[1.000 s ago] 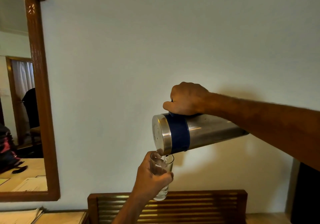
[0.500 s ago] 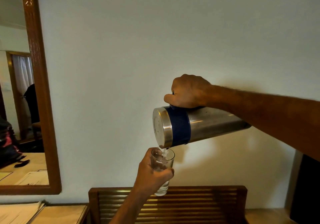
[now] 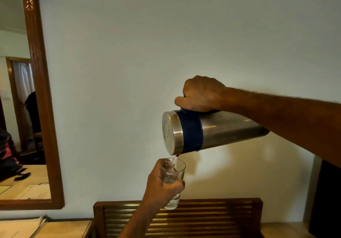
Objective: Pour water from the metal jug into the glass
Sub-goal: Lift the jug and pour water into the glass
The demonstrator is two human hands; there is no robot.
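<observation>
A steel jug [image 3: 225, 130] with a dark blue band near its lid lies tipped almost level in the air, lid end to the left. My right hand [image 3: 200, 94] grips its handle from above. A thin stream of water falls from the jug's lower lip into a clear glass [image 3: 173, 173] held just beneath. My left hand [image 3: 162, 186] is wrapped around the glass, covering its left side and middle. The glass is upright and holds some water.
A slatted wooden chair back [image 3: 203, 217] stands right below the glass. A wood-framed mirror [image 3: 42, 97] hangs on the wall at the left. Papers [image 3: 20, 227] lie on a wooden tabletop at the lower left. A dark object [image 3: 326, 197] stands at the right edge.
Both hands with jug and glass have drifted slightly lower in view. Water keeps running into the glass, and the jug stays tipped at about the same angle.
</observation>
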